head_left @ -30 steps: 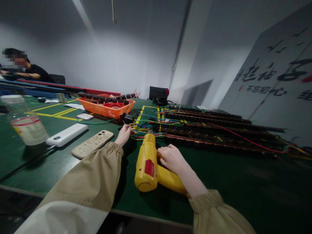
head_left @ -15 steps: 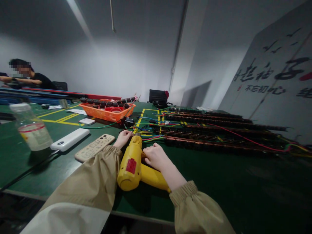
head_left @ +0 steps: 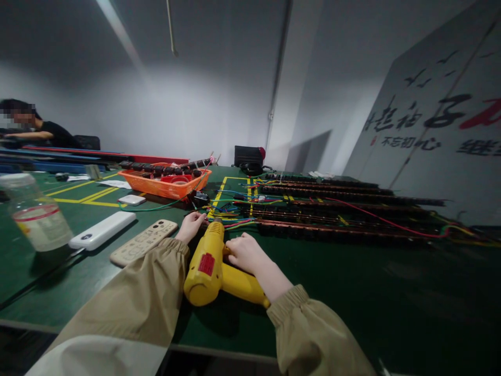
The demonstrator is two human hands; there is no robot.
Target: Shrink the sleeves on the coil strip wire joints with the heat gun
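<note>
A yellow heat gun (head_left: 205,266) with a red label rests low over the green table, its nozzle pointing away from me at the colored wires (head_left: 230,213). My right hand (head_left: 246,253) is closed at the gun's trigger, where the yellow handle meets the body. The handle runs to the lower right beneath my wrist. Just left of the nozzle, my left hand (head_left: 190,227) is pinched on the ends of the thin wires; its fingertips are small and partly blurred. These wires lead right to long dark strips with copper-colored lines (head_left: 332,224).
An orange basket (head_left: 164,185) holding dark strips stands beyond my left hand. A patterned phone (head_left: 144,243), a white power bank (head_left: 102,231), a small white case (head_left: 132,200) and a bottle (head_left: 39,219) lie or stand at left. A co-worker (head_left: 43,130) sits far left.
The whole view has shifted a little, so things appear further left. Both hands and the heat gun keep nearly the same arrangement. The co-worker's arm has lowered.
</note>
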